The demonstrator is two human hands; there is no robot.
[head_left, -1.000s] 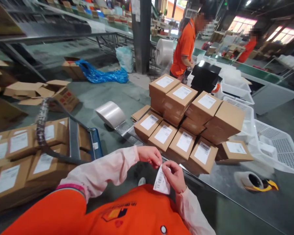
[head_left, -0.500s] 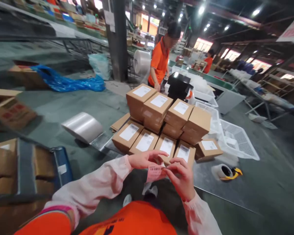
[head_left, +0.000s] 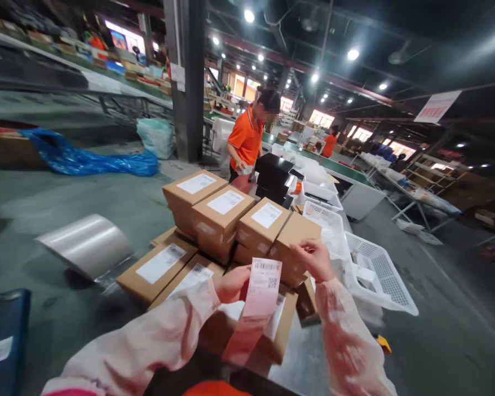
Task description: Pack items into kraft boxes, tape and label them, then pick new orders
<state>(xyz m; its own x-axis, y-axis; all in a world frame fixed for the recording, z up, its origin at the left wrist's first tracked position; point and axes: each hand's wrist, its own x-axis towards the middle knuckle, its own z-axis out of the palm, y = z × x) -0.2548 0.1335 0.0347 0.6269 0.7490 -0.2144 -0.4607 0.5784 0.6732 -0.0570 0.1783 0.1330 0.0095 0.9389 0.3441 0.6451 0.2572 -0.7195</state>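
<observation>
In my left hand (head_left: 231,285) is a strip of pinkish printed labels (head_left: 264,283), gripped at its left edge. The upper label shows a barcode and a square code, and the strip hangs down in front of the lower boxes. My right hand (head_left: 315,259) is over the front edge of a cardboard box (head_left: 300,230) with no label visible on its top. Its fingers are pinched together; what they hold, if anything, is hidden. Left of that box stand stacked cardboard boxes (head_left: 247,234) with white labels on top. More labelled boxes (head_left: 154,275) sit in front.
White plastic baskets (head_left: 390,280) stand to the right. A person in orange (head_left: 246,137) works behind the stack, beside black boxes (head_left: 272,175). At the left are a roll of clear film (head_left: 88,245), a blue plastic sheet (head_left: 91,159) and a dark pillar (head_left: 185,82).
My right hand has left the label strip and moved up to the unlabelled box. The strip now hangs unfolded from my left hand. The view has shifted, bringing the boxes lower and leftward.
</observation>
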